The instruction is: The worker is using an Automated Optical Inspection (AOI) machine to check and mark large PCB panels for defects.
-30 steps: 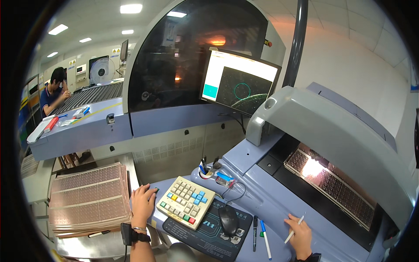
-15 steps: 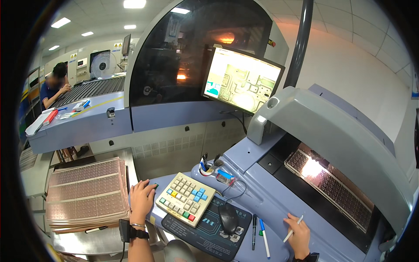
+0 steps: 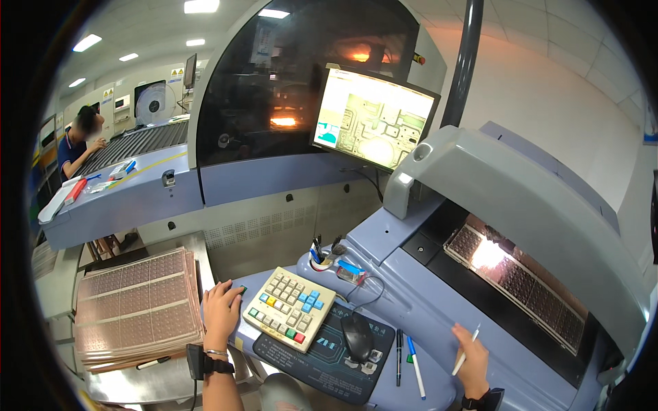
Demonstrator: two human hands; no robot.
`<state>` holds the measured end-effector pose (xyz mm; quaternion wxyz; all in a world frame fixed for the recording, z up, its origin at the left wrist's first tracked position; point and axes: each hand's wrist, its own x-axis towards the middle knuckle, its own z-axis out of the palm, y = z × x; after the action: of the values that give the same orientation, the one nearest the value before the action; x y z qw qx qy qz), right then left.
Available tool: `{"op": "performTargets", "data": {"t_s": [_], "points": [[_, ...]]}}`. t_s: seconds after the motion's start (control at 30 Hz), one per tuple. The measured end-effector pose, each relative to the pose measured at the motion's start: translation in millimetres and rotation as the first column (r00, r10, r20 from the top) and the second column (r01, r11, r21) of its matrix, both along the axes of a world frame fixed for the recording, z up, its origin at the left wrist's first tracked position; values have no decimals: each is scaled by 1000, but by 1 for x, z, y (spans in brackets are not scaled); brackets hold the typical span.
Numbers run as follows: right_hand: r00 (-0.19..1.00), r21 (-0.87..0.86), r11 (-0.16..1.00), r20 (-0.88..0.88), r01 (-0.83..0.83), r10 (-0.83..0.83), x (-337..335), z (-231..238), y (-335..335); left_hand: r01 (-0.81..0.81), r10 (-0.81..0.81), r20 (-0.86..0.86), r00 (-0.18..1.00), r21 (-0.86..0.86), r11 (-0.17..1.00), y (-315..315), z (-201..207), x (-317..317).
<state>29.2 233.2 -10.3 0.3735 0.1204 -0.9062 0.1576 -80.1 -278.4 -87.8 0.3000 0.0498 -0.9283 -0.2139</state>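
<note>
My left hand [image 3: 221, 312] lies with its fingers apart on the desk edge, left of a cream keypad [image 3: 279, 301] with coloured keys. One fingertip is beside a small green button [image 3: 243, 290]. My right hand [image 3: 473, 363] holds a slim white pen [image 3: 467, 348], its tip pointing up, above the blue machine's front. Past that hand, a brown panel [image 3: 528, 288] with a fine grid lies brightly lit in a black bed beneath a grey arched cover [image 3: 521, 185]. A monitor [image 3: 373, 120] shows a magnified pale green circuit pattern.
A stack of copper-coloured panels [image 3: 137, 301] lies on a metal table at left. A black mouse [image 3: 357, 337] rests on a dark mat, beside a black pen [image 3: 399, 356] and a blue-capped white marker [image 3: 417, 368]. A pen cup [image 3: 321, 257] stands behind. Another person [image 3: 79, 144] sits far left.
My right hand has turned a little and moved slightly, still with the pen, its fingers more raised. The whole view has shifted slightly. My left hand stays in place on the desk edge.
</note>
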Motion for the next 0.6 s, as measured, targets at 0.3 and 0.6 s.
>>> {"op": "performTargets", "data": {"t_s": [0.3, 0.6], "points": [[930, -715, 657, 26, -239, 367, 25, 20, -2, 370, -254, -392, 884, 256, 893, 55, 43, 34], [654, -570, 630, 201, -527, 729, 33, 52, -71, 849, -894, -234, 383, 470, 241, 214, 107, 128]]}}
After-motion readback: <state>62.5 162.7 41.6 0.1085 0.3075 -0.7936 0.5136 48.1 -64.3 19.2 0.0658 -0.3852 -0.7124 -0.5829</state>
